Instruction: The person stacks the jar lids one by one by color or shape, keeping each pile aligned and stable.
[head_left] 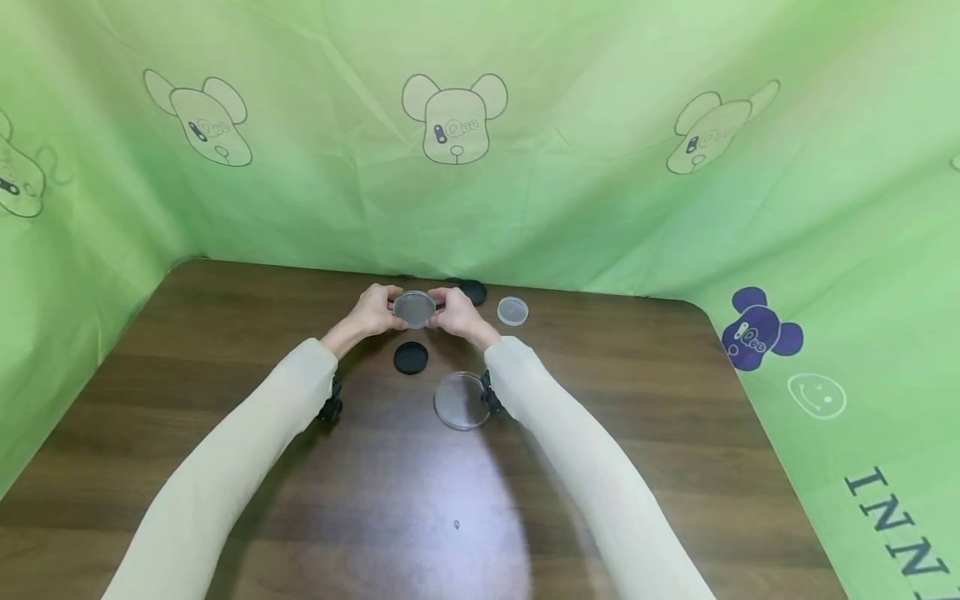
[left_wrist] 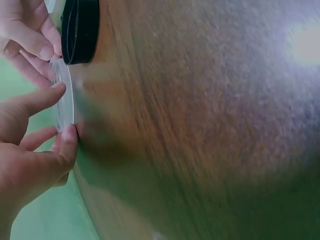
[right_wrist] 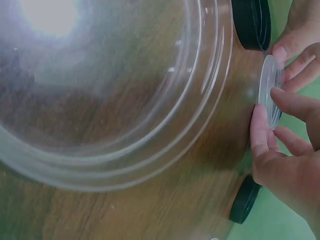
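My left hand (head_left: 372, 310) and right hand (head_left: 457, 315) pinch a small clear round lid (head_left: 414, 309) by its opposite edges, near the far side of the table. In the left wrist view, thumb and fingers of the left hand (left_wrist: 37, 155) grip the lid's rim (left_wrist: 66, 102). From the right wrist view, the right hand (right_wrist: 287, 150) pinches the other side of the same lid (right_wrist: 270, 90). A black round lid (head_left: 411, 357) lies on the table just nearer than the held one. Behind the right hand lies another black lid (head_left: 472, 292).
A larger clear round lid (head_left: 459, 404) lies under the right wrist, partly covered by the wrist camera. Another small clear lid (head_left: 512, 311) sits to the right of the right hand. Green printed cloth (head_left: 457, 217) hangs along the wooden table's (head_left: 615, 400) far edge.
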